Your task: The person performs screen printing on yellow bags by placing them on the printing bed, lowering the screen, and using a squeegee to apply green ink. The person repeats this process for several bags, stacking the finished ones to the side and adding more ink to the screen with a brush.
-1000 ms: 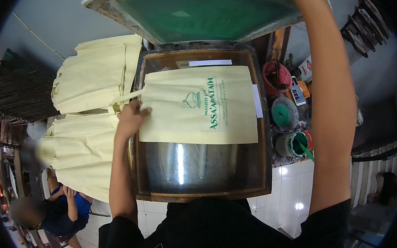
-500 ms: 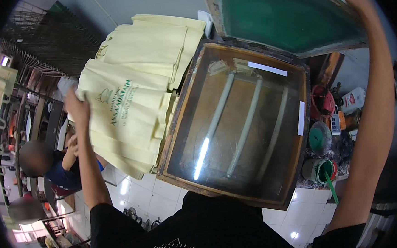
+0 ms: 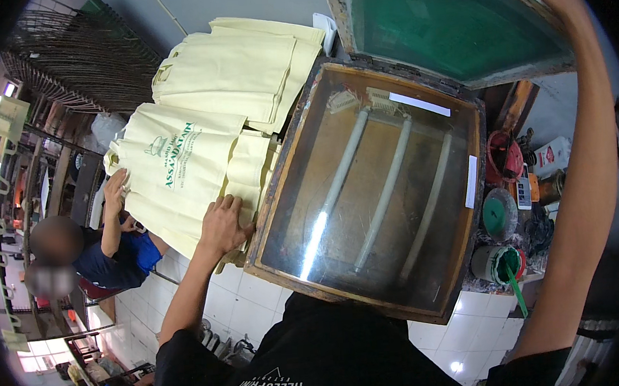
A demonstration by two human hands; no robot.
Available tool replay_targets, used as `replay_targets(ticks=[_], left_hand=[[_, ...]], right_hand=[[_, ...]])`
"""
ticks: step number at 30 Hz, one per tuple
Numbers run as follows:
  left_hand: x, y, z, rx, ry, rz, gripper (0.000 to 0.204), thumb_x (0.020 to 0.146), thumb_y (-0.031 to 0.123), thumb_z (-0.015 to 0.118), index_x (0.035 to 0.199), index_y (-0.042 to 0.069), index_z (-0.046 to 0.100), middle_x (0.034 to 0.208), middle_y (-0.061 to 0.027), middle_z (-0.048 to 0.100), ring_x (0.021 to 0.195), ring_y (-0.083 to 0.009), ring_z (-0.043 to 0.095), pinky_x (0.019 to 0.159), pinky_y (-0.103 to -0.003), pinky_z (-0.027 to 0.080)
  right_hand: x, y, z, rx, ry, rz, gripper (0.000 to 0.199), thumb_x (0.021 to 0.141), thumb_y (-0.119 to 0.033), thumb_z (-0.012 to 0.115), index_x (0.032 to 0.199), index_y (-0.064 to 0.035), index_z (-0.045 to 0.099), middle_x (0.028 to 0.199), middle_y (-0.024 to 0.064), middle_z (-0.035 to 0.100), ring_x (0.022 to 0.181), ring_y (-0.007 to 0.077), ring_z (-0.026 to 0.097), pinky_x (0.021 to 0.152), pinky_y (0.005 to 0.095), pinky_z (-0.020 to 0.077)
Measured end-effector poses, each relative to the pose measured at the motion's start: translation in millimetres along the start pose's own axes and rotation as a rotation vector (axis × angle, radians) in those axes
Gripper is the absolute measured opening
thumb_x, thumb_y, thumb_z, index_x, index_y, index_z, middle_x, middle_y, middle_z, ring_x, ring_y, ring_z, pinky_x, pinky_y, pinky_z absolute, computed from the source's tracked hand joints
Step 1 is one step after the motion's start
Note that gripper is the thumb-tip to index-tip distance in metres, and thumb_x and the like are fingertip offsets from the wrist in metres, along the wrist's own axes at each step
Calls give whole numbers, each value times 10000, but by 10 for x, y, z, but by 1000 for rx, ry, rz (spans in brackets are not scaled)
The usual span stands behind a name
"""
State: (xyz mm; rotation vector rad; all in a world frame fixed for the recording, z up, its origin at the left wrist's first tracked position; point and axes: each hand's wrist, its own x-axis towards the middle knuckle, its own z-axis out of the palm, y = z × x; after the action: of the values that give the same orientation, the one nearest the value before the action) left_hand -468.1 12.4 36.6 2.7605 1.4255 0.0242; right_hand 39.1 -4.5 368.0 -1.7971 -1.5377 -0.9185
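Glass-topped printing box (image 3: 374,188): wood-framed, tubes beneath, now bare; the printed bag has left it.
Green mesh screen (image 3: 448,22): raised; right hand out of frame, grip untellable.
Printed cream cloth bag (image 3: 178,166): moved onto the stack beside the box.
Left hand (image 3: 222,224): open, flat on the stack.
Co-worker's hand (image 3: 115,188): on bag edge.
Green ink pots (image 3: 497,262): round.

**Printed bag off the glass, onto the stack**

My left hand (image 3: 222,224) has carried the printed cream bag (image 3: 179,170) off the glass-topped printing table (image 3: 374,188) and now lies flat on it on the pile to my left. The glass is bare. A co-worker's hand (image 3: 116,192) has come onto the bag's far edge.
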Motion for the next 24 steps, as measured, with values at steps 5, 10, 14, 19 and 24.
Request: replay_targets(ticks=[5, 10, 14, 19, 24], left_hand=[[42, -30, 3, 2, 48, -53, 262, 842, 235, 707, 963, 4, 676, 931, -175, 674, 929, -348, 662, 862, -447, 521], [215, 530, -521, -838, 62, -312, 227, 927, 130, 654, 1087, -25, 700, 1017, -190, 717, 967, -287, 695, 919, -392, 515], [343, 1098, 239, -365, -42, 394, 605, 1021, 453, 557, 1533, 146, 462, 1653, -202, 282, 1551, -367, 222, 1256, -557, 139], [538, 2264, 487, -268, 25, 546, 764, 980, 607, 517, 1548, 108, 410, 1665, -220, 222, 1559, -345, 192, 1243, -593, 111], [1254, 2826, 506, -540, 206, 441, 689, 941, 413, 663, 1510, 91, 446, 1565, -251, 355, 1411, -450, 350, 1165, -564, 272]], right_hand=[[174, -222, -85, 78, -188, 376, 372, 824, -310, 787, 834, 55, 714, 703, 200, 675, 632, 259, 612, 632, 424, 475], [52, 71, -27, 78, -72, 94, 397, 836, -333, 779, 907, 56, 744, 765, 235, 704, 688, 298, 659, 683, 437, 498], [117, 22, -32, 46, -111, 107, 413, 837, -346, 779, 920, 57, 750, 798, 245, 715, 714, 334, 672, 711, 450, 508], [134, 158, 31, 37, -115, 30, 429, 837, -356, 778, 941, 60, 755, 856, 256, 730, 762, 367, 693, 751, 458, 529], [131, 299, 50, 32, -94, -33, 435, 834, -350, 778, 996, 53, 763, 927, 277, 733, 854, 397, 715, 816, 461, 547]])
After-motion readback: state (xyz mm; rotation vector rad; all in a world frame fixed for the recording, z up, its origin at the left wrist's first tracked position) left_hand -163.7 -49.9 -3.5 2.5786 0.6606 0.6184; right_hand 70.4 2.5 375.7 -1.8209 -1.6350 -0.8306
